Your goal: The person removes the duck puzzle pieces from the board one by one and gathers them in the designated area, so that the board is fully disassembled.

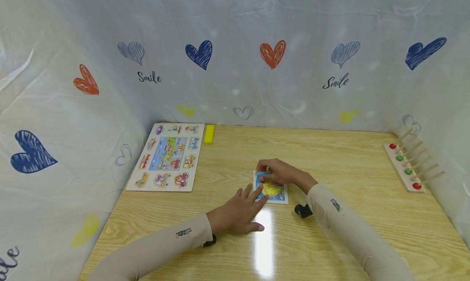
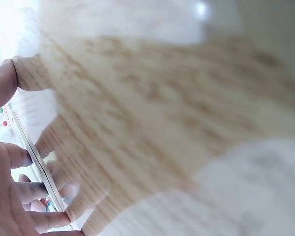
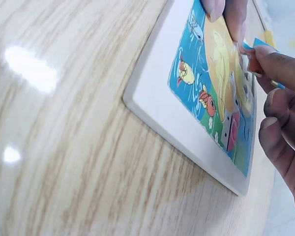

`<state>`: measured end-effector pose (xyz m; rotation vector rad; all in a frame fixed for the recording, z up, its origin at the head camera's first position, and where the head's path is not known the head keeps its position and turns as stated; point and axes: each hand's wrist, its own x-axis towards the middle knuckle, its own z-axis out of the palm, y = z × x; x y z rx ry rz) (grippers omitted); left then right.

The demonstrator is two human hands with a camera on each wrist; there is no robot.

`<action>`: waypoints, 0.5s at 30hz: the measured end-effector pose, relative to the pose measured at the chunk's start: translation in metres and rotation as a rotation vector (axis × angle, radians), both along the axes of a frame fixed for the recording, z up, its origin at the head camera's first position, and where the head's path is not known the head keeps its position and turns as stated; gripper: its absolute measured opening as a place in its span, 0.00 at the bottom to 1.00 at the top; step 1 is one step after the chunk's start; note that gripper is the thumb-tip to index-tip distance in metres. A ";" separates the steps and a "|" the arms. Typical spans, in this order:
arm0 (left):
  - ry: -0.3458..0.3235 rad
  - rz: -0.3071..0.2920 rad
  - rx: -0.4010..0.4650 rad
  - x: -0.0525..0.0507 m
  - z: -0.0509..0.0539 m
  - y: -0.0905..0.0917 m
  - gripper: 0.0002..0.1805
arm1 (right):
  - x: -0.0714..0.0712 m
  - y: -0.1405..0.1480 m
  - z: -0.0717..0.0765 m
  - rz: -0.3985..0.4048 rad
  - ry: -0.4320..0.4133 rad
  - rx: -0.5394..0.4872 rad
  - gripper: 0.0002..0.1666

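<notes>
White border, bright picture in the middle: small puzzle board (image 3: 160,106), lying flat on the wood-grain surface (image 1: 330,240), near the middle of the head view. Drawn fish on blue, a large yellow figure beside them.

Right hand (image 1: 282,173) over the board's far part. Grip together, thumb and finger clamped on a small puzzle piece (image 3: 254,65), red and blue showing, held tilted. Whether the piece touches the board: cannot tell, fingers cover that spot. The other fingers bend loosely, clear of the picture.

Left hand (image 1: 244,209) at the board's near left side, palm down. Fingers apart and fairly straight, fingertips resting on the picture; thumb well out over the surface. Nothing held there.

Handling, by judgement: the piece looks light, thin and stiff, best taken by opposite edges with thumb and fingertip, leaving its underside free. Its printed face may be a little slick. Thin edges could chip if forced. The board likewise seems light and rigid, likely to slide on this glossy surface unless pressed; steady it on the white border or by its rim, where no loose parts would be nudged.

Nearby: vehicle puzzle (image 1: 196,167) to the left, yellow block (image 1: 209,134) just beside its far right corner, pegged rack (image 1: 403,171) well apart on the right.
</notes>
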<state>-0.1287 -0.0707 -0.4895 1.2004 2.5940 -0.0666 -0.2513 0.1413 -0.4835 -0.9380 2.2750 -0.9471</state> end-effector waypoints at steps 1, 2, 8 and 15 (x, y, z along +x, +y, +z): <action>0.001 -0.001 0.001 0.000 0.000 0.000 0.48 | 0.000 0.000 0.000 -0.005 0.010 -0.004 0.08; 0.002 -0.002 0.004 0.000 0.001 0.000 0.48 | 0.001 0.000 0.000 -0.010 0.028 -0.010 0.09; 0.003 -0.002 0.006 0.000 0.002 0.000 0.48 | 0.003 0.008 0.004 -0.066 0.126 -0.018 0.12; 0.003 0.012 -0.008 0.000 0.004 0.002 0.48 | 0.004 0.030 0.006 -0.161 0.165 -0.031 0.14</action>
